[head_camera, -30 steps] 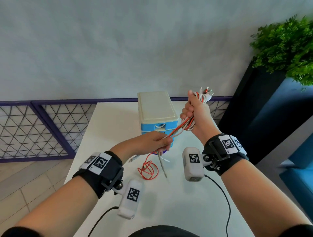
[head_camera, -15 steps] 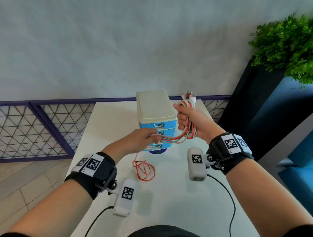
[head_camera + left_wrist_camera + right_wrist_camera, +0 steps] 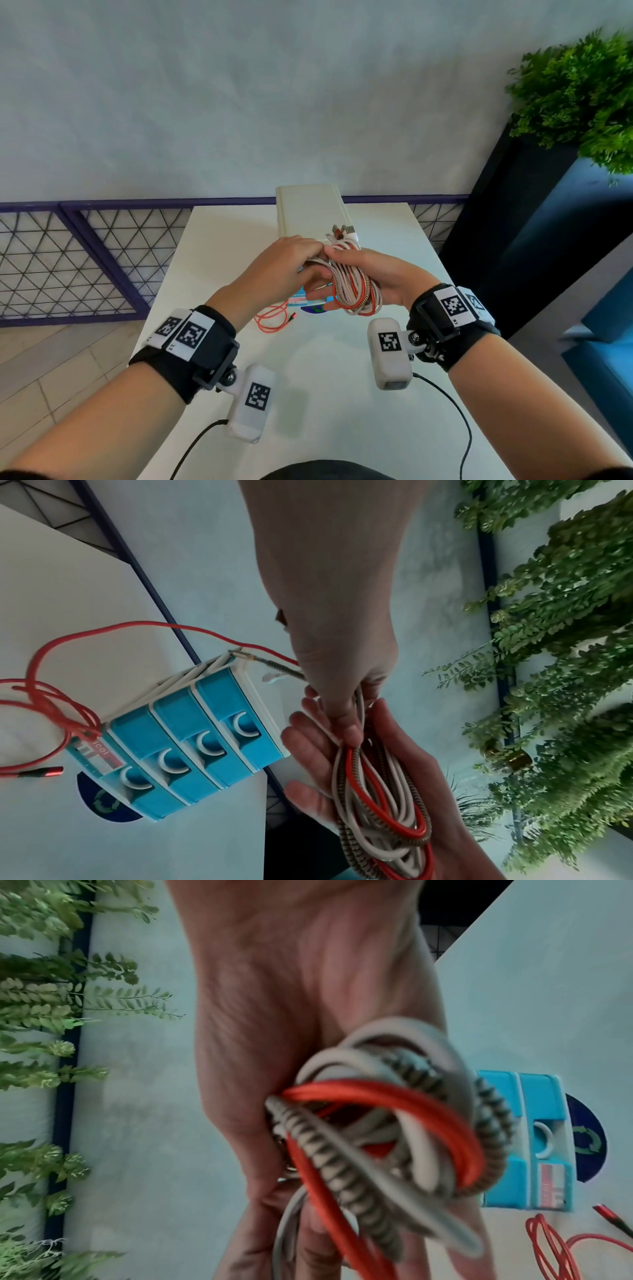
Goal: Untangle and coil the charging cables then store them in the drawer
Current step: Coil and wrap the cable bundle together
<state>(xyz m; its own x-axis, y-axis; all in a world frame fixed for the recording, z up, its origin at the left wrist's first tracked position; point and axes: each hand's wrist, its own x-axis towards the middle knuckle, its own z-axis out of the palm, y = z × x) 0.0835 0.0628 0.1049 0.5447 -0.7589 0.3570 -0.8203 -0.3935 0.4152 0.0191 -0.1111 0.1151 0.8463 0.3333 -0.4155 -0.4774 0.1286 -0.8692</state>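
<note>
A coil of white, red and braided charging cables [image 3: 352,287] lies across my right hand [image 3: 394,277], whose thumb lies across its top while the fingers stretch out underneath. The coil's plug ends [image 3: 342,233] stick up at the far side. My left hand [image 3: 291,263] pinches the cables at the coil's top. The same coil [image 3: 383,804] rests on the right palm in the left wrist view. A loose red cable [image 3: 272,320] trails from my hands onto the table. Behind the hands stands the drawer unit [image 3: 310,212], its blue drawers [image 3: 192,750] all closed.
The white table [image 3: 342,394] ends at a purple mesh railing [image 3: 85,257] on the left and far side. A dark planter [image 3: 513,222] with a green plant [image 3: 582,96] stands at the right. A round blue sticker [image 3: 315,309] lies on the table by the drawer unit.
My right hand came down and nearer with the coil, turning palm up. My left hand rose from the trailing cable to the coil's top. Less red cable lies on the table.
</note>
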